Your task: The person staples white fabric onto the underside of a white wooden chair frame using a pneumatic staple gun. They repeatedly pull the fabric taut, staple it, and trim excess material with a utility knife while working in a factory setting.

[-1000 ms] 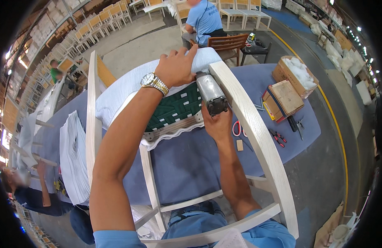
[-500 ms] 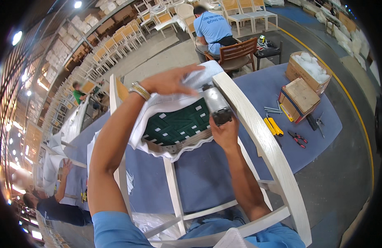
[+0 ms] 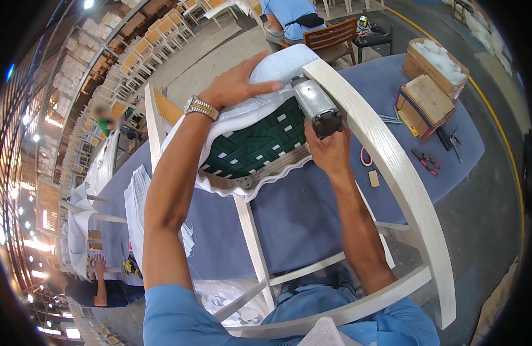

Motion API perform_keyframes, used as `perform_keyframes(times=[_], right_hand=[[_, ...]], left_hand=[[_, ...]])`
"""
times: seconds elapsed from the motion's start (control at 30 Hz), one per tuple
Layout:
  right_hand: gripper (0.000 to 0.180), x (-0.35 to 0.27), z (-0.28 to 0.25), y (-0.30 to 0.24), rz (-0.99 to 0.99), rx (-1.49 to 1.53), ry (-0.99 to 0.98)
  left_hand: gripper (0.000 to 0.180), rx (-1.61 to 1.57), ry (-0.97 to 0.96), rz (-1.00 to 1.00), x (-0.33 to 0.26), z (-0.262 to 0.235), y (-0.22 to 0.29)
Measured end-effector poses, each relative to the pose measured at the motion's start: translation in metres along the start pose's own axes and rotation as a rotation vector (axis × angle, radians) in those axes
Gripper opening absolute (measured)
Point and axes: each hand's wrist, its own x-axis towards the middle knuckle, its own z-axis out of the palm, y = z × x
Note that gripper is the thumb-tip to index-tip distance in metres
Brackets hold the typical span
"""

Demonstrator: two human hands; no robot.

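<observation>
One pale wood chair (image 3: 382, 145) is in the middle, over one blue counter (image 3: 300, 213). Green straps (image 3: 248, 144) cross each other under its seat. One pale cloth (image 3: 283, 62) goes over the seat, with a wavy white edge along the near side. The left hand (image 3: 237, 85) lies on the cloth with its fingers spread out, gripping nothing. One watch (image 3: 201, 108) is on that wrist. The right hand (image 3: 330, 151) has its fingers wrapped around one silver and black staple gun (image 3: 317, 102). I cannot tell if the gun's tip touches the seat.

To the right on the counter are two boxes (image 3: 428, 99), one with white fluff (image 3: 436, 56) in it, one pair of pliers (image 3: 421, 157) with red handles, and one small wood block (image 3: 374, 179).

The gun is just beside the chair's thick right bar, so that side is tight. There is more room toward the left post (image 3: 154, 121). The pliers lie near the counter's curved right edge; past it is gray floor (image 3: 468, 230).
</observation>
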Motion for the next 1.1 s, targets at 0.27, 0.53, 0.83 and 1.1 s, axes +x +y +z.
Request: perform_keyframes(times=[0.27, 0.53, 0.83, 1.1], right_hand=[[0.046, -0.009, 0.013, -0.020, -0.022, 0.077, -0.061], [0.027, -0.011, 0.015, -0.024, -0.117, 0.010, 0.012], [0.042, -0.013, 0.022, -0.027, -0.037, 0.105, -0.024], [0.051, -0.017, 0.018, -0.009, -0.043, 0.018, -0.009]], left_hand=[[0.092, 0.285, 0.164, -0.035, -0.013, 0.017, 0.007], [0.095, 0.312, 0.184, -0.044, -0.017, 0.019, 0.012], [0.099, 0.346, 0.165, -0.057, -0.014, 0.021, 0.011], [0.086, 0.190, 0.017, 0.390, -0.043, -0.003, 0.021]])
